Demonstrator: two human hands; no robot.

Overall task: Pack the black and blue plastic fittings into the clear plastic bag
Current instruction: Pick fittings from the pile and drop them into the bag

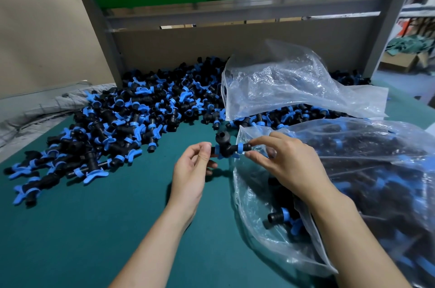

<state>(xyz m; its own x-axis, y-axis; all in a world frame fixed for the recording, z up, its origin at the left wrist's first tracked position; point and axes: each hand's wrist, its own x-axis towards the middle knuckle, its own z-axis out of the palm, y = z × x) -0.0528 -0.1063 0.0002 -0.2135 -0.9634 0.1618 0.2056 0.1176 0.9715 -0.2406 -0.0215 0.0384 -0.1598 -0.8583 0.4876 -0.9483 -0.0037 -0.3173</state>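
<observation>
I hold one black tee fitting with blue rings [226, 146] between both hands above the green table. My left hand [194, 170] pinches its left end, and my right hand [280, 160] pinches its right end. Just right of it lies a clear plastic bag [259, 236], its mouth facing the fitting, with many black and blue fittings inside. A large heap of loose fittings [122, 120] covers the table's left and back.
A second, crumpled clear bag [289, 85] lies on the heap at the back right. The green table [94, 229] ends at a grey metal frame [235, 14] and board behind the heap. Grey cloth [30, 111] lies at the left edge.
</observation>
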